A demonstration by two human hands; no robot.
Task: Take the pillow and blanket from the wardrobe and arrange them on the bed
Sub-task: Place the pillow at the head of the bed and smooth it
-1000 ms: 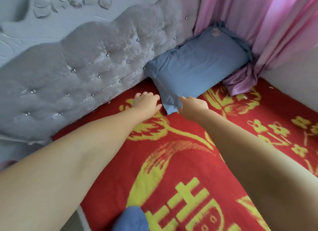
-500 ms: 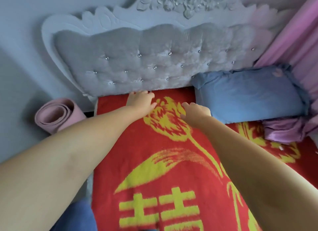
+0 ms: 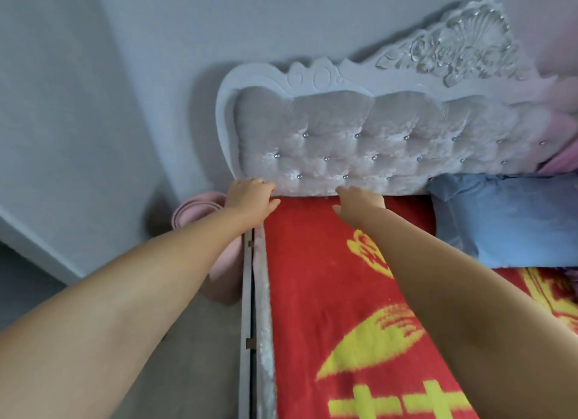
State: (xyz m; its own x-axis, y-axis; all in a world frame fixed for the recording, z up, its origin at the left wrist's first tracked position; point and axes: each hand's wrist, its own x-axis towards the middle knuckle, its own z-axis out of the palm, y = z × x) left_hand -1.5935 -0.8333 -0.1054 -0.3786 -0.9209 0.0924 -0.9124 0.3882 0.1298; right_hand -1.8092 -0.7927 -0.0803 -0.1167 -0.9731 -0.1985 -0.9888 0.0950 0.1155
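Pale grey walls are meeting in a corner behind a tufted, silver-studded headboard [image 3: 359,143], and a rolled pink mat [image 3: 200,207] is lying on the floor beside the bed frame [image 3: 250,293]. We are reaching both bare arms to the head of the bed, where the red and yellow blanket [image 3: 328,293] is lying spread over the mattress. Our left hand [image 3: 250,196] is curling over the blanket's top corner at the foot of the headboard, fingers bent down; whether they are pinching cloth, we cannot tell. Our right hand [image 3: 359,200] is pressing flat, fingers loosely spread, against the blanket's top edge. The blue pillow [image 3: 506,218] is resting at the right, against the headboard and on the blanket.

We are judging this to be the squaring of the top edge. To do it well, we are wanting both hands drawing the hem evenly toward the headboard, keeping the corner in line with the frame, smoothing outward, and leaving the pillow undisturbed.
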